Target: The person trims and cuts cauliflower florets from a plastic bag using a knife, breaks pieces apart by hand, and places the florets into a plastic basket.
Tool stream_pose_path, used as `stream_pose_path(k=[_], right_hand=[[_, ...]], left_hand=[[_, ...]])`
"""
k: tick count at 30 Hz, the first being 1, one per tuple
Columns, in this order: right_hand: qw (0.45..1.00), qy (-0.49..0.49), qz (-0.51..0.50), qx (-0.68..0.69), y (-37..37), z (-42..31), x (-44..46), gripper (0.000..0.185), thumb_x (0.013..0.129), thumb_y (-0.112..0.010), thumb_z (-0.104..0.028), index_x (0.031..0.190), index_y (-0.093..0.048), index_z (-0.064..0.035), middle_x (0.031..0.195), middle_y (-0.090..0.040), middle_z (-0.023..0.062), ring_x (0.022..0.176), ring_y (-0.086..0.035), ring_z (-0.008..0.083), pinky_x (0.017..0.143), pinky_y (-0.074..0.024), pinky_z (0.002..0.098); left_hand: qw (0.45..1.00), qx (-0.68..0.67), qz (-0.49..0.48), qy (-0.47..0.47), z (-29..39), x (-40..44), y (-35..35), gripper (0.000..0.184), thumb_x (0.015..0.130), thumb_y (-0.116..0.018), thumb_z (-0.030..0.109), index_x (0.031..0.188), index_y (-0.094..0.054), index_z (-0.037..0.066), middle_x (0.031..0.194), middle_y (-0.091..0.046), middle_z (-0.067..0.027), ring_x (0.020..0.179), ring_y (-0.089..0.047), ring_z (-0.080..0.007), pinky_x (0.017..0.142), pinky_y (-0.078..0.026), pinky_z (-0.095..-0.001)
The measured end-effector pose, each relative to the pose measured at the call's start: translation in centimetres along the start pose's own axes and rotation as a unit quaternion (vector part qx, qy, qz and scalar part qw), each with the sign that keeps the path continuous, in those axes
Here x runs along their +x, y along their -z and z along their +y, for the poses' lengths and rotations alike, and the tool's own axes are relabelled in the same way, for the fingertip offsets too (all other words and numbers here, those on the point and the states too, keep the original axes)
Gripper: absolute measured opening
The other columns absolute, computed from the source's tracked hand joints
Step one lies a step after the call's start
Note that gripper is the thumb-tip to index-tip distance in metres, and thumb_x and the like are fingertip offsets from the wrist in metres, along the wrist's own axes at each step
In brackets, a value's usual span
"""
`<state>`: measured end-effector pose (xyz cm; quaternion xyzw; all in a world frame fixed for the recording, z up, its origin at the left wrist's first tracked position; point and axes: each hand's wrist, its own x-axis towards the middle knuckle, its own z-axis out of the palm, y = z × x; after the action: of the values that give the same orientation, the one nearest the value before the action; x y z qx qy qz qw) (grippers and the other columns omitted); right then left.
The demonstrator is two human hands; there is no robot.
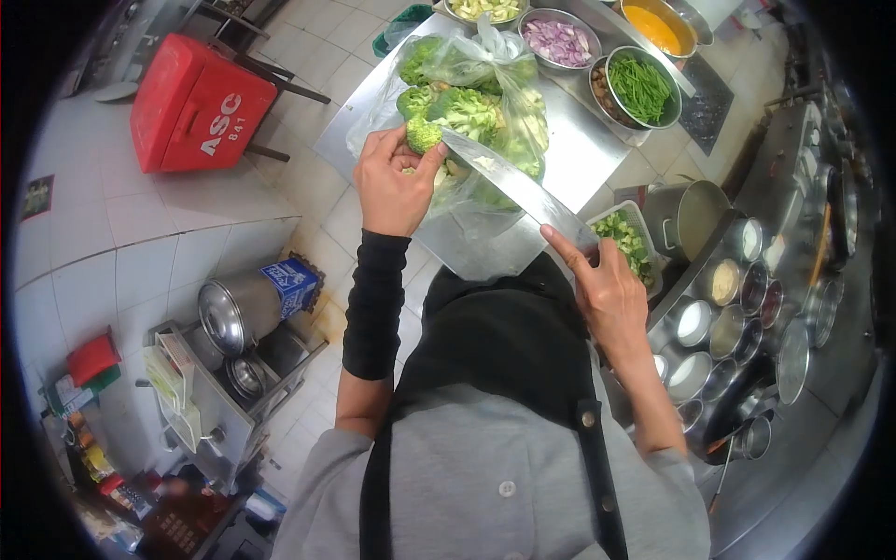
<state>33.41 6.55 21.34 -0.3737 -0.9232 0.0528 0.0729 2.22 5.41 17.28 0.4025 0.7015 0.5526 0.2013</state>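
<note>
My left hand (397, 191) pinches a small green broccoli floret (424, 136) between thumb and fingers. My right hand (611, 294) is closed around the handle end of a wide-bladed kitchen knife (523, 187), its index finger stretched along the blade. The handle itself is hidden by the palm. The blade slants up and left, its tip beside the floret; whether they touch I cannot tell. Beneath both lies a clear plastic bag (527, 112) with larger broccoli pieces (467, 110) in and on it, on a shiny steel table (597, 161).
Bowls of sliced purple onion (558, 42), cut green stalks (640, 89) and orange liquid (656, 26) line the far right. Chopped green pieces (619, 233) fill a white basket near my right hand, beside a large pot (702, 217). A red box (187, 107) stands left.
</note>
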Motion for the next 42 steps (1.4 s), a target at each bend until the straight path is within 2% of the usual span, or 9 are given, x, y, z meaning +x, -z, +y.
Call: stream_pose_path(k=[3, 9, 12, 18, 21, 27, 30, 36, 42], right_hand=[[0.999, -0.020, 0.005, 0.035, -1.0, -0.1, 0.8, 0.091, 0.090, -0.067, 0.002, 0.166, -0.045, -0.0439, 0.091, -0.050, 0.0113, 0.073, -0.064, 0.0295, 0.062, -0.0597, 0.0452], [0.990, -0.082, -0.018, 0.117, -1.5, 0.7, 2.0, 0.089, 0.091, -0.071, 0.000, 0.165, -0.046, -0.0428, 0.089, -0.053, 0.0121, 0.069, -0.067, 0.0329, 0.061, -0.0576, 0.0490], [0.989, -0.028, 0.026, 0.140, -2.3, 1.1, 0.9, 0.089, 0.090, -0.071, 0.002, 0.163, -0.050, -0.0438, 0.089, -0.052, 0.0106, 0.068, -0.066, 0.0307, 0.059, -0.0572, 0.0471], [0.994, 0.010, 0.053, 0.092, -2.3, 1.6, -0.4, 0.091, 0.084, -0.071, 0.005, 0.159, -0.055, -0.0450, 0.088, -0.049, 0.0072, 0.069, -0.063, 0.0248, 0.059, -0.0577, 0.0425], [0.995, 0.033, 0.064, 0.070, -2.2, 1.8, -0.6, 0.093, 0.081, -0.069, 0.005, 0.159, -0.056, -0.0451, 0.088, -0.049, 0.0071, 0.071, -0.064, 0.0241, 0.060, -0.0585, 0.0411], [0.996, 0.037, 0.064, 0.058, -2.3, 1.4, 0.2, 0.092, 0.083, -0.067, 0.006, 0.159, -0.056, -0.0441, 0.088, -0.051, 0.0092, 0.073, -0.064, 0.0265, 0.065, -0.0596, 0.0438], [0.995, -0.031, 0.022, 0.088, -3.3, 1.3, 2.5, 0.089, 0.087, -0.066, 0.005, 0.161, -0.054, -0.0420, 0.087, -0.052, 0.0115, 0.070, -0.063, 0.0299, 0.066, -0.0599, 0.0456], [0.960, -0.107, 0.115, 0.232, -2.5, 2.9, 2.9, 0.077, 0.091, -0.067, 0.006, 0.158, -0.061, -0.0330, 0.078, -0.055, 0.0113, 0.064, -0.059, 0.0276, 0.067, -0.0538, 0.0469], [0.940, -0.151, 0.182, 0.246, -1.5, 5.6, 2.1, 0.077, 0.092, -0.065, 0.009, 0.159, -0.060, -0.0297, 0.076, -0.053, 0.0122, 0.065, -0.054, 0.0251, 0.069, -0.0518, 0.0425]], left_hand=[[0.997, 0.073, -0.013, 0.005, 1.1, -0.2, 0.4, 0.046, 0.089, -0.088, 0.005, 0.126, -0.070, -0.014, 0.117, -0.067, -0.0149, 0.089, -0.075, -0.0169, 0.075, -0.060, -0.0286], [0.989, -0.104, -0.032, 0.096, -0.8, -0.6, 1.2, 0.040, 0.097, -0.082, 0.011, 0.126, -0.070, -0.013, 0.119, -0.070, -0.0130, 0.100, -0.074, -0.0199, 0.086, -0.060, -0.0326], [0.911, -0.357, -0.037, 0.203, -0.3, -0.3, 1.8, 0.038, 0.105, -0.073, 0.014, 0.134, -0.065, -0.010, 0.123, -0.070, -0.0132, 0.109, -0.072, -0.0219, 0.095, -0.059, -0.0362], [0.818, -0.507, -0.056, 0.265, -1.9, 0.1, 3.0, 0.037, 0.112, -0.059, 0.015, 0.141, -0.057, -0.007, 0.134, -0.066, -0.0154, 0.121, -0.066, -0.0241, 0.100, -0.060, -0.0359], [0.789, -0.543, -0.085, 0.275, -2.6, 0.3, 3.3, 0.037, 0.112, -0.058, 0.014, 0.143, -0.055, -0.006, 0.136, -0.066, -0.0153, 0.119, -0.067, -0.0236, 0.099, -0.060, -0.0354], [0.831, -0.460, -0.102, 0.296, -2.7, 0.4, 3.5, 0.041, 0.112, -0.057, 0.013, 0.145, -0.052, -0.010, 0.137, -0.066, -0.0175, 0.115, -0.068, -0.0268, 0.104, -0.059, -0.0390], [0.804, -0.482, -0.144, 0.318, -0.9, -0.5, 3.1, 0.048, 0.110, -0.051, 0.010, 0.151, -0.045, -0.012, 0.142, -0.063, -0.0228, 0.121, -0.066, -0.0317, 0.109, -0.057, -0.0418], [0.626, -0.662, -0.250, 0.328, -2.7, -1.0, 4.2, 0.060, 0.103, -0.044, 0.009, 0.158, -0.039, -0.015, 0.154, -0.052, -0.0356, 0.134, -0.060, -0.0427, 0.117, -0.051, -0.0471], [0.697, -0.597, -0.190, 0.349, -2.0, -0.8, 1.9, 0.060, 0.103, -0.043, 0.005, 0.159, -0.037, -0.015, 0.154, -0.054, -0.0299, 0.135, -0.061, -0.0400, 0.118, -0.051, -0.0495]])
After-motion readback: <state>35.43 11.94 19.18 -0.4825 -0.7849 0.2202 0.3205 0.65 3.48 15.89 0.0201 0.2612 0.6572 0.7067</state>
